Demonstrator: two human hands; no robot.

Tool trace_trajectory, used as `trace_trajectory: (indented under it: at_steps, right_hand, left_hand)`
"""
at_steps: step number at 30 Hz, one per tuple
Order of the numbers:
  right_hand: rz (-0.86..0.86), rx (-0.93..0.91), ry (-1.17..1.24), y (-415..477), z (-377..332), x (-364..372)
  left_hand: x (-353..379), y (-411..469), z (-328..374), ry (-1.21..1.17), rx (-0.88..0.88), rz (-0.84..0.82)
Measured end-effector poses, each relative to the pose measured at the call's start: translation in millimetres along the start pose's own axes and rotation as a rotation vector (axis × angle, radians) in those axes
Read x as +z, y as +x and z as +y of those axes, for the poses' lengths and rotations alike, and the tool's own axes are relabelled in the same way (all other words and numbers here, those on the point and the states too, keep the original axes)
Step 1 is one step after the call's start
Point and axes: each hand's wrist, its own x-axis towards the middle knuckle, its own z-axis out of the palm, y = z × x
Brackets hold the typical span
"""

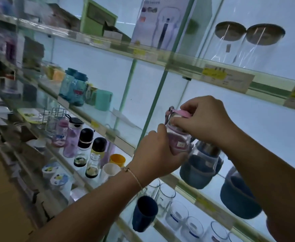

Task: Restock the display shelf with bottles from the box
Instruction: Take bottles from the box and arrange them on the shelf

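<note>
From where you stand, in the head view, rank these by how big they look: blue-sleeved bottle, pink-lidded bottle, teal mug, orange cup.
1. blue-sleeved bottle
2. pink-lidded bottle
3. teal mug
4. orange cup, partly hidden
The teal mug and orange cup sit farther from the camera, so their true sizes are unsure.

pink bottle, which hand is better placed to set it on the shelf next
Left, probably: the left hand wraps the body of the pink bottle, while the right hand only pinches at its top.
</note>
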Motion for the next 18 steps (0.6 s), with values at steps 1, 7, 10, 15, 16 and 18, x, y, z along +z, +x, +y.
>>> trace_trajectory:
  at_steps: [1, 7, 10, 15, 16, 18]
  right_hand:
    - [-0.006, -0.004, -0.023, 5, 1, 6]
    - [-0.049, 0.018, -0.121, 27, 10, 28]
    - [-0.076, 0.033, -0.160, 34, 17, 36]
    - [-0.163, 0.080, -0.214, 41, 26, 51]
    - [-0.172, 0.083, -0.223, 42, 28, 53]
    - [-0.183, 0.089, -0.239, 44, 29, 54]
  left_hand:
    - [4, 3, -6, -0.014, -0.012, -0.008]
    - [24, 20, -29, -0.061, -0.042, -0.076]
    - [31, 26, -36, -0.091, -0.049, -0.116]
    - [48, 28, -49, -0.083, -0.045, -0.116]
    - [51, 29, -51, -0.080, -0.047, -0.116]
    - [55, 31, -53, -0.083, -0.056, -0.117]
